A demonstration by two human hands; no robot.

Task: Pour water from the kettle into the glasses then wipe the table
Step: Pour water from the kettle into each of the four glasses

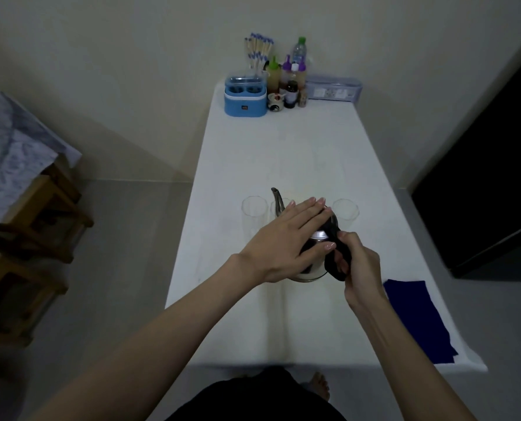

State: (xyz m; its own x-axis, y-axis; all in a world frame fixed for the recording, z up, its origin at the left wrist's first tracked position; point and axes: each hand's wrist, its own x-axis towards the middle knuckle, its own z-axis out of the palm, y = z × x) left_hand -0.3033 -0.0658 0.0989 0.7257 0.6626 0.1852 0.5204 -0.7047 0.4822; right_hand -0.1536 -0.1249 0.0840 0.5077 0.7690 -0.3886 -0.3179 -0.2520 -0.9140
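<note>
A steel kettle (pixel 314 270) with a black handle stands in the middle of the white table (pixel 253 153); its thin spout (pixel 277 200) points away from me. My right hand (pixel 358 265) grips the black handle. My left hand (pixel 286 235) lies flat on the kettle's lid, fingers stretched out. Three clear glasses stand in a row just beyond the kettle: one at the left (pixel 254 209), one in the middle (pixel 274 208) partly hidden behind the spout and my left hand, one at the right (pixel 346 209). A dark blue cloth (pixel 417 317) lies flat near the table's right edge.
At the far end stand a blue holder (pixel 245 98) with chopsticks, several sauce bottles (pixel 289 83) and a clear lidded box (pixel 333 89). Wooden stools (pixel 37 226) are stacked on the left. A dark cabinet (pixel 481 189) stands to the right.
</note>
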